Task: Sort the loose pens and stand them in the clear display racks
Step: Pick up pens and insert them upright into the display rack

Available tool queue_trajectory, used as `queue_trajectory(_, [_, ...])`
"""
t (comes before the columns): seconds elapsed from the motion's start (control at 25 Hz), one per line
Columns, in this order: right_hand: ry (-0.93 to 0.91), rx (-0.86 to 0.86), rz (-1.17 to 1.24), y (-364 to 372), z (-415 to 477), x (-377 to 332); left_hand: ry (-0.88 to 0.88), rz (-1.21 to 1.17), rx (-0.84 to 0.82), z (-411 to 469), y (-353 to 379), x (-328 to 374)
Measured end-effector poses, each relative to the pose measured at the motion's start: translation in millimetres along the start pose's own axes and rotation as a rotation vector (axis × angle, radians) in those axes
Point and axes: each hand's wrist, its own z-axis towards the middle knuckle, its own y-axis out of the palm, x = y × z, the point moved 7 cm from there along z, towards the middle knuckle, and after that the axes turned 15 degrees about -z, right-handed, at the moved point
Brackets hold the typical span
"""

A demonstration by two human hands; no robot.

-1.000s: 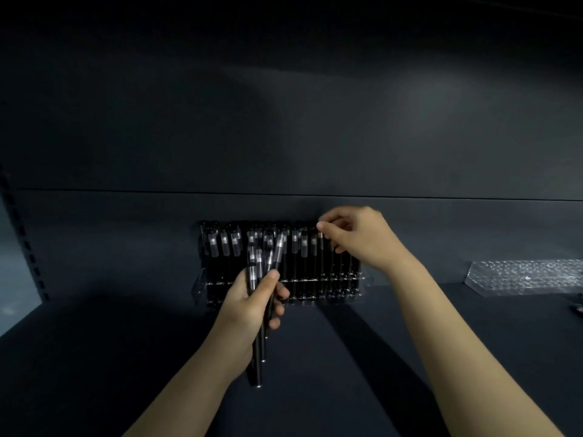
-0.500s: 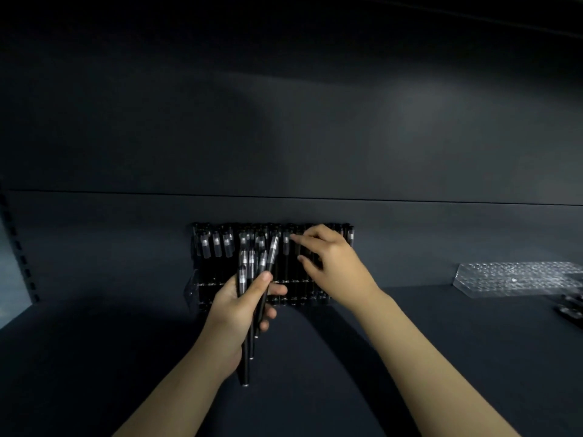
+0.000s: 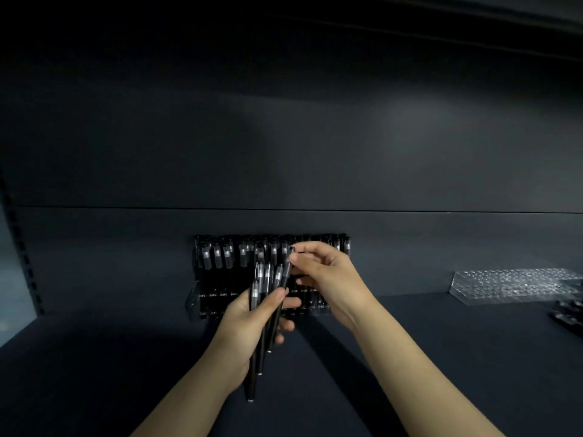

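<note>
the fingers (image 3: 303, 247) of my right hand (image 3: 328, 279) are pinched together on the top of one pen (image 3: 285, 275). my left hand (image 3: 249, 323) grips the bundle of pens (image 3: 260, 285) it belongs to. just behind, the near rack (image 3: 195, 298) looks almost full. a second rack (image 3: 504, 283) sits unfilled further right on the shelf (image 3: 441, 357), with loose pens (image 3: 568, 313) beside it, so i judge plenty remains.

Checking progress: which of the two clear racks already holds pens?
The rack at centre, against the back wall, full of black pens; the far-right rack shows none.

Clear rack (image 3: 511, 283) and dark objects (image 3: 569, 313) — both cropped at right edge
</note>
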Motion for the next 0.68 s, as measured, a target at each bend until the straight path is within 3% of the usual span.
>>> queue_trajectory(0.12, [-0.047,0.067,0.020,-7.3,2.6,-5.2,-0.017,-0.010,0.006,0.0,1.3,-2.5])
queue_trajectory(0.28, [-0.131,0.440,0.095,-57.4,2.2,-11.9,-0.066,-0.032,0.038,-2.3,-0.1,-9.2])
queue_trajectory(0.4, [-0.198,0.631,-0.117,-87.2,-6.1,-17.0,-0.044,0.032,0.047,-0.5,-4.5,-8.4])
queue_trajectory(0.48, [-0.227,0.658,-0.296,-89.6,-8.0,-19.2,-0.044,0.040,0.047,1.8,-6.4,-8.6])
queue_trajectory(0.68, [-0.305,0.568,-0.469,-73.2,-4.2,-19.1,-0.051,0.050,0.037,4.4,-6.1,-10.9])
